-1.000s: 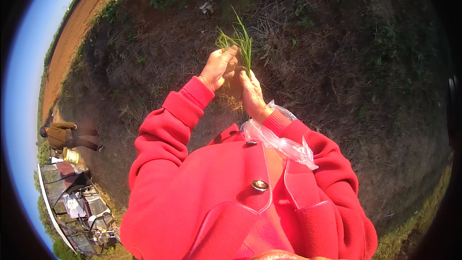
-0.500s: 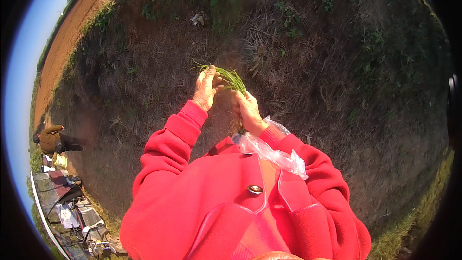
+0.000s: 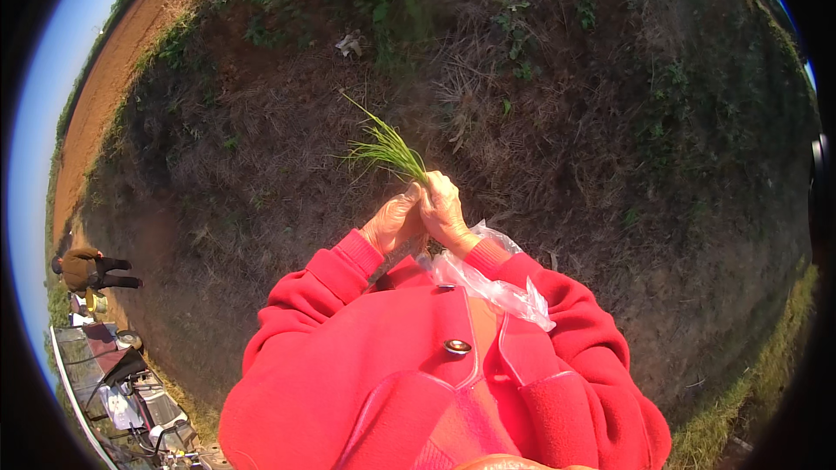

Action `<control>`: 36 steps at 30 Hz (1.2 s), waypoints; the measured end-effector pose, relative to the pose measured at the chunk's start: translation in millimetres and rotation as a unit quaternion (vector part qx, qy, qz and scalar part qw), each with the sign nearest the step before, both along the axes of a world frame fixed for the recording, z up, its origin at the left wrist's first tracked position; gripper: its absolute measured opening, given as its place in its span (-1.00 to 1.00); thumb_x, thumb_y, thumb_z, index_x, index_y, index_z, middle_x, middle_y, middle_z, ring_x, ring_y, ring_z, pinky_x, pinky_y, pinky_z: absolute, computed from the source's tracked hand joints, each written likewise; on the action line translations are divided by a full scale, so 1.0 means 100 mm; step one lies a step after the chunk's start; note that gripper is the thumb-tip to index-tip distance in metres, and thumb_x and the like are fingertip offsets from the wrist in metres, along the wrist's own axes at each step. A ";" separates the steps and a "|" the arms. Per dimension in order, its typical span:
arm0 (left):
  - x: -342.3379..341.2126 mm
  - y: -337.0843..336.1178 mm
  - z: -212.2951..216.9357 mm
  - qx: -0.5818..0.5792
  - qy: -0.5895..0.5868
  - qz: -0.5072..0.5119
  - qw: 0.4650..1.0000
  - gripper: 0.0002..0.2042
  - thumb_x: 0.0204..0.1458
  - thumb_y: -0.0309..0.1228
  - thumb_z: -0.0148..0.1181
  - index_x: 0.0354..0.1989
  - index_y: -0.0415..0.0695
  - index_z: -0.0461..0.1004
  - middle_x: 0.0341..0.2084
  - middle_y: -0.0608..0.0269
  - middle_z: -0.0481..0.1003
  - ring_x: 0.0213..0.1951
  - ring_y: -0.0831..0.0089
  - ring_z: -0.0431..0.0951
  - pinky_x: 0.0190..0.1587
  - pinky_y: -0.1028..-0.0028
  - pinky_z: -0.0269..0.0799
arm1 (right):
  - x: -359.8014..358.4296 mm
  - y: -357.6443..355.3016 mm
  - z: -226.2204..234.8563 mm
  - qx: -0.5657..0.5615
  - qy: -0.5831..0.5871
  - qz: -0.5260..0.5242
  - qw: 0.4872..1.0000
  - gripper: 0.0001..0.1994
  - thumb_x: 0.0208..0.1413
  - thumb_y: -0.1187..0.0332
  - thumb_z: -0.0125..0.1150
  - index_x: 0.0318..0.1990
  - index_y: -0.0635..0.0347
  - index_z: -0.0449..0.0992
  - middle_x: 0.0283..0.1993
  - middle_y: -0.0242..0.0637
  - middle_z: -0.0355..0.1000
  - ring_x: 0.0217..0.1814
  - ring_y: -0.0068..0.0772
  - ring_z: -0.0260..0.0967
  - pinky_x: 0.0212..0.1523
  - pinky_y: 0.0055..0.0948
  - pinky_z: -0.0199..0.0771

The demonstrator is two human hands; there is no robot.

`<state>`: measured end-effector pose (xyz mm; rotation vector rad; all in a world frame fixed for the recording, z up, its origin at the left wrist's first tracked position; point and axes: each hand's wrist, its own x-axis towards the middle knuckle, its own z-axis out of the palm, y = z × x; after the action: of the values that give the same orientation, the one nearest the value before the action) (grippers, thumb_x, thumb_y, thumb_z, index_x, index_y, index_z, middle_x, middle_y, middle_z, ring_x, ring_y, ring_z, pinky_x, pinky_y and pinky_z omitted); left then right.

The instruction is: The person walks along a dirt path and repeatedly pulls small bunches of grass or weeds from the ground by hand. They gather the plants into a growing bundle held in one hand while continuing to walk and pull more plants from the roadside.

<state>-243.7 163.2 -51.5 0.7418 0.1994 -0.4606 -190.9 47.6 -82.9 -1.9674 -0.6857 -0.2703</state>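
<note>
A bunch of thin green grass-like leaves [image 3: 388,151] fans out up and to the left from between my hands. Its base is gripped by my right hand [image 3: 445,209], fingers closed round it. My left hand [image 3: 398,219] is closed against the right one at the same base, just below the leaves. What the palms cover of the lower stems is hidden. A clear plastic bag [image 3: 505,289] hangs by my right wrist, against the red sleeve.
Dry, straw-covered ground [image 3: 540,139] with green weeds slopes ahead. A pale scrap [image 3: 349,44] lies far off. At left, another person [image 3: 83,269] in a brown jacket stands near a yellow container [image 3: 97,303] and a vehicle with a clear windscreen [image 3: 74,357].
My left hand has come down from the leaf tips to the base, beside the right hand. The leaves, earlier bent over to the left, now spread more upright. The other person's legs have shifted.
</note>
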 end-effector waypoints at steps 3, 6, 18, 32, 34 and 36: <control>0.07 0.16 0.03 0.041 0.010 -0.060 0.997 -0.55 0.04 -0.05 0.08 -0.02 -0.12 0.30 -0.10 0.25 0.34 -0.05 0.40 0.28 -0.01 0.35 0.17 | 0.05 0.05 0.04 0.055 0.232 0.063 0.969 -0.84 0.14 0.34 0.02 -0.25 0.26 0.40 -0.38 -0.33 0.37 -0.35 -0.57 0.27 -0.33 -0.52 0.30; 0.20 0.30 0.03 0.053 0.043 -0.099 0.993 -0.72 0.07 -0.16 0.11 -0.24 -0.11 0.38 -0.49 0.40 0.38 -0.51 0.57 0.33 -0.48 0.51 0.27 | 0.11 0.09 0.09 0.209 0.408 0.101 0.883 -0.70 0.15 0.13 0.05 -0.33 0.23 0.40 -0.48 -0.36 0.37 -0.45 -0.57 0.25 -0.40 -0.56 0.30; 0.70 0.65 -0.24 -0.032 0.041 0.013 0.999 -0.87 0.12 -0.43 0.01 -0.21 -0.18 0.38 -0.42 0.26 0.44 -0.39 0.47 0.45 -0.24 0.40 0.44 | 0.36 0.26 0.00 0.377 0.590 0.014 0.714 -0.53 0.19 0.02 -0.08 -0.01 0.29 0.34 -0.22 -0.25 0.44 -0.27 -0.47 0.42 -0.22 -0.48 0.43; 0.86 0.23 -0.07 0.118 0.037 0.018 0.992 -0.83 0.11 -0.32 0.07 -0.31 -0.18 0.37 -0.51 0.29 0.42 -0.51 0.55 0.40 -0.39 0.49 0.45 | 0.59 -0.14 -0.11 0.385 0.595 -0.007 0.705 -0.63 0.21 0.12 -0.07 -0.03 0.24 0.34 -0.18 -0.24 0.39 -0.22 -0.42 0.38 -0.28 -0.40 0.46; 0.83 0.01 0.08 0.147 0.025 -0.029 0.988 -0.85 0.10 -0.34 0.07 -0.30 -0.16 0.38 -0.50 0.29 0.43 -0.54 0.59 0.37 -0.50 0.58 0.37 | 0.66 -0.34 -0.17 0.395 0.594 -0.012 0.701 -0.65 0.21 0.13 -0.07 -0.04 0.23 0.35 -0.19 -0.25 0.39 -0.21 -0.43 0.37 -0.26 -0.40 0.45; 0.76 -0.33 0.21 0.115 0.019 -0.064 0.991 -0.89 0.10 -0.39 0.07 -0.26 -0.14 0.41 -0.50 0.32 0.42 -0.58 0.67 0.29 -0.59 0.67 0.21 | 0.73 -0.57 -0.26 0.402 0.598 -0.019 0.693 -0.66 0.20 0.14 -0.06 -0.04 0.21 0.35 -0.20 -0.26 0.38 -0.21 -0.44 0.36 -0.28 -0.40 0.46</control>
<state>-168.0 130.6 -30.5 0.9759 0.2446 -0.5812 -118.0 -9.3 -108.4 -0.9208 0.3415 0.6024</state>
